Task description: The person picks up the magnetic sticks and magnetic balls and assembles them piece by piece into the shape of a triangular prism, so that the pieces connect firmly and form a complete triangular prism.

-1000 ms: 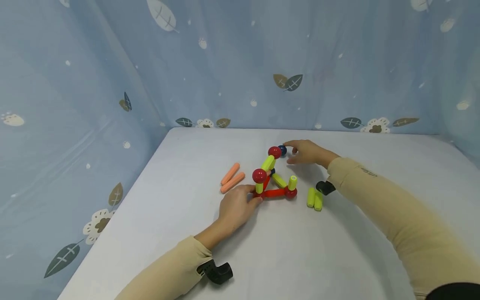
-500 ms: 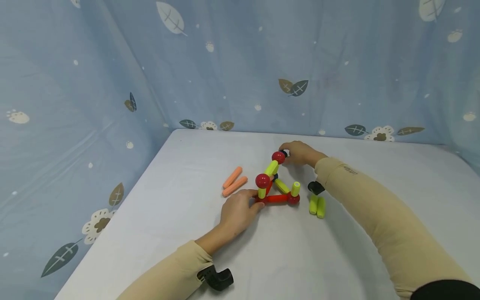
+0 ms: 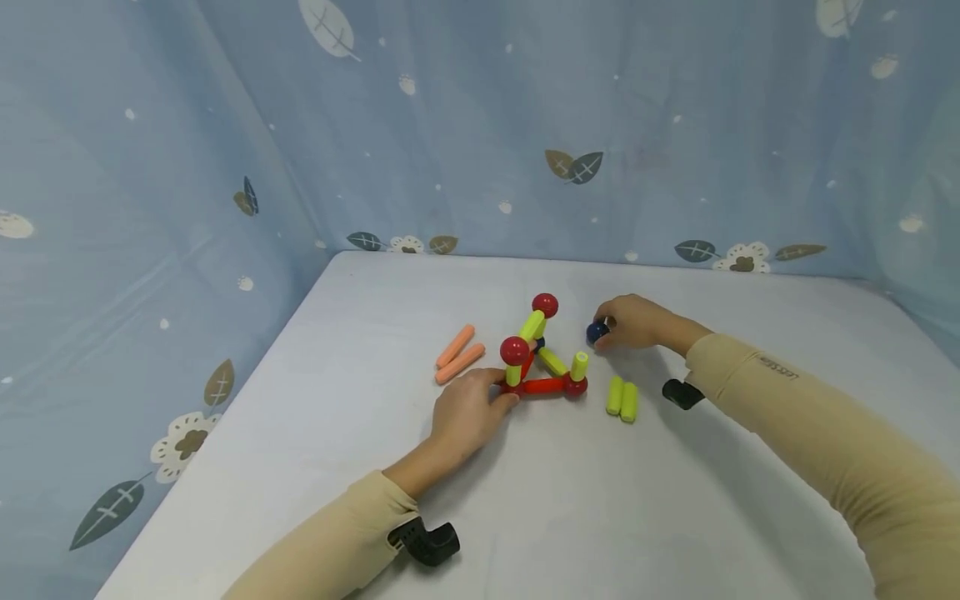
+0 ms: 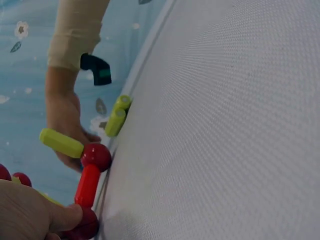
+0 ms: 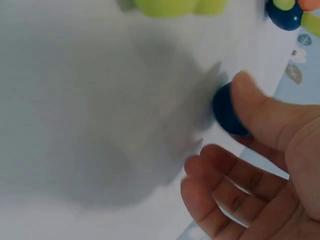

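Note:
My left hand [image 3: 468,410] pinches the near-left corner ball [image 4: 86,225] of a ball-and-stick frame on the table. Red rods [image 3: 543,386] and a yellow-green rod lie along its base, and short yellow-green rods stand up from its corners. Two red balls, one nearer [image 3: 514,351] and one farther [image 3: 545,305], top the raised part, joined by a yellow-green rod [image 3: 532,326]. To the right of the frame, my right hand [image 3: 636,322] pinches a dark blue ball [image 5: 227,110] between thumb and fingertip. The ball is apart from the frame.
Two loose yellow-green rods [image 3: 622,399] lie side by side right of the frame. On its left are two orange rods [image 3: 460,356]. A patterned blue curtain [image 3: 480,125] borders the white table [image 3: 562,500]. Each forearm carries a black wrist device.
My right hand has taken the dark blue ball from beside the far red ball and drawn it right and nearer. The left hand keeps its grip on the frame's corner.

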Demonstrator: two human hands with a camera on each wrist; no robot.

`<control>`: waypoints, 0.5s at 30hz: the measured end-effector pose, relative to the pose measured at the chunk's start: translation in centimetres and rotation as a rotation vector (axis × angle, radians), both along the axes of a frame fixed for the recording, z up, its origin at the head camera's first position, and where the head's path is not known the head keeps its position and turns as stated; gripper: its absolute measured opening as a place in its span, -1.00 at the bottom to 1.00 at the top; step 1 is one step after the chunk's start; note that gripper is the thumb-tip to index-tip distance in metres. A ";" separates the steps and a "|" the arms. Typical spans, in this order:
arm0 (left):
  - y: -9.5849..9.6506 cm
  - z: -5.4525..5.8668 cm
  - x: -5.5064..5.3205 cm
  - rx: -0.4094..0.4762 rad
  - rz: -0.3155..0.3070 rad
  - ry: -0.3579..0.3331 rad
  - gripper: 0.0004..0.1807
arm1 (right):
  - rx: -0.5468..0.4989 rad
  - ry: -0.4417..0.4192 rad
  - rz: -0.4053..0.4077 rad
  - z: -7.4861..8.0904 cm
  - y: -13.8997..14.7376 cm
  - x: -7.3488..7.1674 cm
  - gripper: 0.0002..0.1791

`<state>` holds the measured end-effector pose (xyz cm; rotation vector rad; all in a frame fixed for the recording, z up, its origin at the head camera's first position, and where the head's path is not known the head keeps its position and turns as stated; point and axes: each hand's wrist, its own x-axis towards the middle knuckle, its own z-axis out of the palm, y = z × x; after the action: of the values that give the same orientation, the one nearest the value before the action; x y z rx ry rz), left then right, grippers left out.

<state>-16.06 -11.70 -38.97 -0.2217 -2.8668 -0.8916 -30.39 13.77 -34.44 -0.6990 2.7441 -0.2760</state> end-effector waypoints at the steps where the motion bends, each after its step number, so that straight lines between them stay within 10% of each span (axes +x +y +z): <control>1: 0.0 -0.1 0.0 0.001 0.002 -0.003 -0.66 | -0.015 0.008 -0.007 0.1 0.2 0.4 -0.48; 15: -0.1 -0.3 -0.5 0.015 0.002 -0.003 -0.64 | -0.464 0.250 -0.042 3.8 0.0 9.7 -0.53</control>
<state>-16.53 -11.83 -39.25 -0.2162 -2.8608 -0.9140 -20.69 13.78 -30.67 -0.8356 2.9594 -0.9131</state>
